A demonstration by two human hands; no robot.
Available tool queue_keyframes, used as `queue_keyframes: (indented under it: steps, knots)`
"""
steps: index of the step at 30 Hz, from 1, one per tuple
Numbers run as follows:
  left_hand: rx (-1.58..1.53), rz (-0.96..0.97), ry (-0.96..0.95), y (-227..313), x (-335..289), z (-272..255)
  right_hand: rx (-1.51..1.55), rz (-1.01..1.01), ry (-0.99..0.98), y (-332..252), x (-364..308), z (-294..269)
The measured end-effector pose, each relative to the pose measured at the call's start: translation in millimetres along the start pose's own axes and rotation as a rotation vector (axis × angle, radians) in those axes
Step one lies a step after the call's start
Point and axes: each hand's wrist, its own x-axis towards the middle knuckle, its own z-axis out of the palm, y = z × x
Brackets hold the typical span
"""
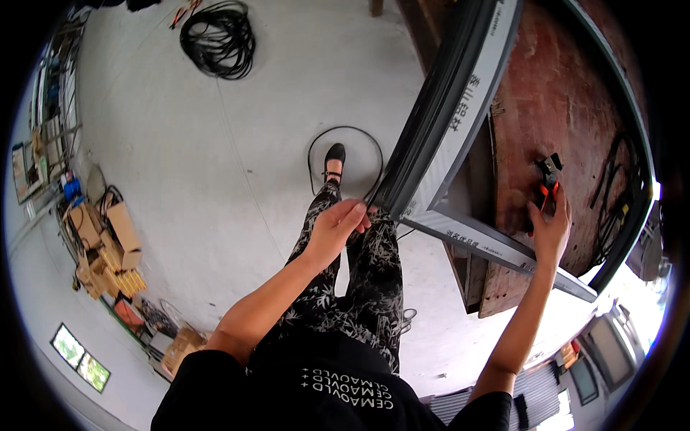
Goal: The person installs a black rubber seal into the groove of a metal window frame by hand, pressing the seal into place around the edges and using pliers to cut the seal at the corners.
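My left hand pinches a thin black rubber strip at the near left corner of a grey metal window or door frame with whitish film on its faces. The strip trails from my fingers and loops on the floor around my foot. Over the frame's opening, my right hand closes around the red-orange handles of a hand tool like pliers or cutters. Its dark head points away from me, over the table. My palm hides part of the handles.
The frame lies on a worn reddish-brown wooden table. Black strips lie at the table's right. A coiled black strip and orange-handled pliers are on the far floor. Cardboard boxes stand along the left wall.
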Motion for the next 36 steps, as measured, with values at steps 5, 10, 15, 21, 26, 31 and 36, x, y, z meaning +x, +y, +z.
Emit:
queue_keyframes:
  steps: [5,10,15,21,26,31,36]
  knots:
    - [-0.082,0.042,0.147,-17.0,0.6,15.7,-0.027,-0.047,0.012,10.0,5.8,-10.0]
    - [-0.079,0.069,0.258,-10.6,-2.8,27.8,0.68,0.087,0.161,37.9,6.9,-40.3]
    - [-0.123,0.04,0.281,-19.6,-3.3,25.3,1.583,-0.181,-0.957,-46.1,-70.0,-82.7]
    - [-0.019,0.057,0.267,-7.6,-7.9,16.2,1.16,0.034,-1.256,-113.6,-154.8,-11.1]
    - [0.363,0.268,0.358,-6.9,-5.6,2.9,0.914,-0.129,-0.862,-133.2,-156.0,53.3]
    - [0.585,0.378,0.36,12.2,-8.8,4.8,0.753,-0.269,-0.785,-149.8,-129.3,60.4]
    - [0.691,0.492,0.36,15.9,-8.2,2.4,0.826,-0.291,-0.807,-151.0,-125.1,69.2]
